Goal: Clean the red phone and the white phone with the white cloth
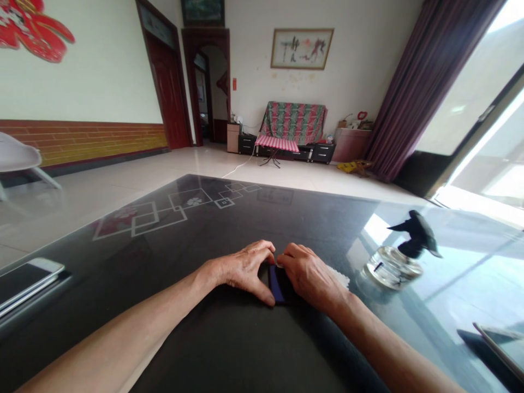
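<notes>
Both my hands rest together on a glossy black table. My left hand and my right hand have their fingers curled round a small dark blue flat object lying on the tabletop between them. Thumbs and fingertips pinch its edges; most of it is hidden under my fingers. A bit of white cloth peeks out just behind my right hand.
A clear spray bottle with a black trigger stands to the right. One phone lies at the left table edge, another device at the right edge. Beyond the table are a tiled floor, a covered sofa and curtains.
</notes>
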### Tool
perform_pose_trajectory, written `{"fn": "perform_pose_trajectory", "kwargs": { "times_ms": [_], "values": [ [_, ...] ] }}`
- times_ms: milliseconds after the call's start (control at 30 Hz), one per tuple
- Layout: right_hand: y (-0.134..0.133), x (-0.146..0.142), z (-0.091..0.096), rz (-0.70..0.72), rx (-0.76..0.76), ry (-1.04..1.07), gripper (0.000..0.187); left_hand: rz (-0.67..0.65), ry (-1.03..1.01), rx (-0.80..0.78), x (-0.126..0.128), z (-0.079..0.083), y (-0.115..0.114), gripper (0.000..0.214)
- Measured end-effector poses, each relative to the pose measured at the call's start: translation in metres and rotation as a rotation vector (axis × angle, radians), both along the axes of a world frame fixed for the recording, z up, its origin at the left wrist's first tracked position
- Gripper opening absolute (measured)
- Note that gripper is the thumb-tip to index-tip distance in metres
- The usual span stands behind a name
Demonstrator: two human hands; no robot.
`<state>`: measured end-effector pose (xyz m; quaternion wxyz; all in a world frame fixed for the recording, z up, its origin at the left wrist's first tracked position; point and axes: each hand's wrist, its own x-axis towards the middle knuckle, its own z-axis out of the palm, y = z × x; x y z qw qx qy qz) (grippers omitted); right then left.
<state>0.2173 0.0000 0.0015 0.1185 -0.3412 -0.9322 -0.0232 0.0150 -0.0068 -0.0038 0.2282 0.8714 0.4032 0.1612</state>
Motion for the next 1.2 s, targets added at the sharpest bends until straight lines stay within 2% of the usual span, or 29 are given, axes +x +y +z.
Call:
{"fn": "perform_pose_trajectory", "kwargs": {
  "times_ms": [100,233,467,933,1200],
  "values": [
    [0.0,0.004,0.0,-0.024,-0.006,-0.004,0.022,0.012,0.028,-0.014,0.001,0.003,-0.002,0.07],
    [-0.002,0.005,0.002,-0.051,-0.011,-0.008,0.022,0.042,0.058,-0.027,0.003,0.004,-0.005,0.077],
    [0.0,0.007,0.005,-0.044,-0.022,-0.043,0.023,0.064,0.053,0.05,0.005,-0.003,-0.008,0.071],
    [-0.018,0.072,0.009,-0.183,-0.037,-0.046,0.024,0.063,0.053,-0.009,0.003,0.003,-0.011,0.063],
    [-0.028,0.092,0.003,-0.263,-0.017,0.04,0.026,0.067,0.064,-0.026,0.002,0.004,-0.012,0.059]
  ]
}}
